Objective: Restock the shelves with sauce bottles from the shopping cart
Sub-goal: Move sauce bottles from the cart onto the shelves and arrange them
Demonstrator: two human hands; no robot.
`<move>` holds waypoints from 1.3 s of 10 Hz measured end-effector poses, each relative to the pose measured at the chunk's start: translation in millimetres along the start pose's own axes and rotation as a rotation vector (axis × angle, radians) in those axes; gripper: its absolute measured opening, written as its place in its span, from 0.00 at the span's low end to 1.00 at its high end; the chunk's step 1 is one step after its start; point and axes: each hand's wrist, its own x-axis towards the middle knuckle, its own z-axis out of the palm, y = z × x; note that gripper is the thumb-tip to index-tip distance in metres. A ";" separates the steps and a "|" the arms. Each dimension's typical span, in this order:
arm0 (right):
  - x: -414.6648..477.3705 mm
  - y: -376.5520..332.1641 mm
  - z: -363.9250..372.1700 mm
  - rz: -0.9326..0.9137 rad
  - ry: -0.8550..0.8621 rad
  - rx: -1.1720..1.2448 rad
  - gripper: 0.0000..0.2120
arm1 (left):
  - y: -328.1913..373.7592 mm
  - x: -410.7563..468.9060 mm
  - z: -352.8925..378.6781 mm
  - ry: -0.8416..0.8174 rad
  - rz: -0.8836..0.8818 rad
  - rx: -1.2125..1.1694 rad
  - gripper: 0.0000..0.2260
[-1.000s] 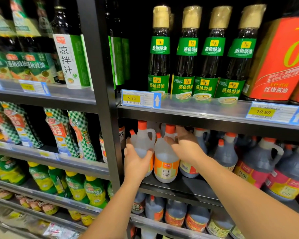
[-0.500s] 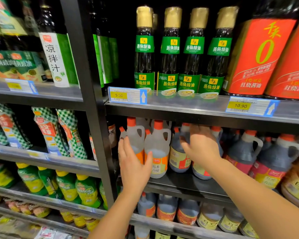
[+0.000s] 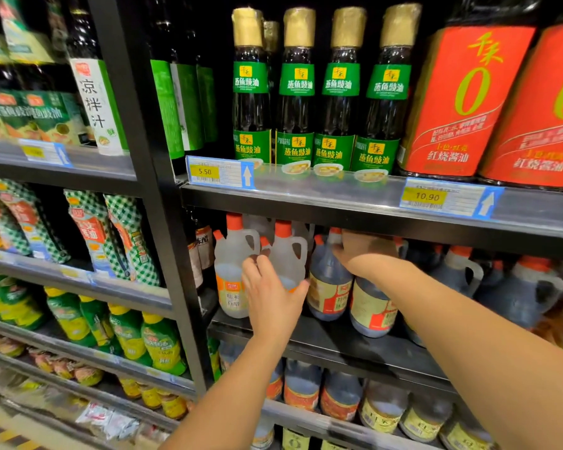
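The left hand (image 3: pixel 273 300) cups a clear jug (image 3: pixel 288 256), and the right hand (image 3: pixel 363 254) grips a dark jug (image 3: pixel 327 280) by its shoulder. Both jugs stand on the middle shelf (image 3: pixel 338 344). This looks like straightening stock; next, each needs a square push back.

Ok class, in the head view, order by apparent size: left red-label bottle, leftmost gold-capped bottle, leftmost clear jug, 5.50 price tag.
1. Left red-label bottle, top cropped.
2. Leftmost gold-capped bottle.
3. Leftmost clear jug, shorter but wider: close call.
4. 5.50 price tag.
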 end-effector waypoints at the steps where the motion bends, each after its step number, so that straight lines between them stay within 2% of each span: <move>1: 5.8 -2.1 2.6 0.034 -0.003 0.040 0.21 | 1.3 4.1 1.5 0.008 -0.015 0.048 0.30; 2: 8.4 -4.6 4.5 0.101 -0.024 0.133 0.23 | -0.2 5.8 2.1 -0.007 -0.009 0.087 0.28; 3: 7.4 -5.3 4.2 0.080 -0.008 0.175 0.20 | -3.0 5.3 2.0 -0.002 0.030 0.106 0.27; 5: 8.1 -9.8 1.2 0.223 -0.126 0.258 0.22 | -4.6 5.7 -1.4 -0.037 0.054 0.106 0.23; 6: -4.9 -2.7 0.1 0.229 -0.173 0.157 0.26 | -5.7 6.4 -4.1 -0.044 0.070 0.114 0.22; 7: -21.8 0.8 -2.3 0.210 -0.142 0.074 0.30 | -6.4 6.4 -6.2 -0.045 0.086 0.123 0.21; 8: -26.8 -2.6 -2.4 0.204 -0.121 0.047 0.28 | -6.9 6.0 -7.5 -0.057 0.085 0.136 0.21; 9: -22.7 -9.4 -4.3 0.245 -0.187 0.029 0.22 | -8.1 5.6 -7.4 -0.059 0.095 0.140 0.21; 11: -17.5 -5.4 1.5 0.244 -0.092 0.090 0.16 | -7.9 5.2 -7.7 -0.060 0.080 0.141 0.21; 12: -19.8 -4.9 3.6 0.211 0.009 0.107 0.20 | -9.1 5.1 -7.6 -0.065 0.083 0.147 0.21; 13: -20.8 -4.6 4.6 0.197 -0.032 0.056 0.17 | -8.8 4.1 -6.8 -0.067 0.077 0.151 0.21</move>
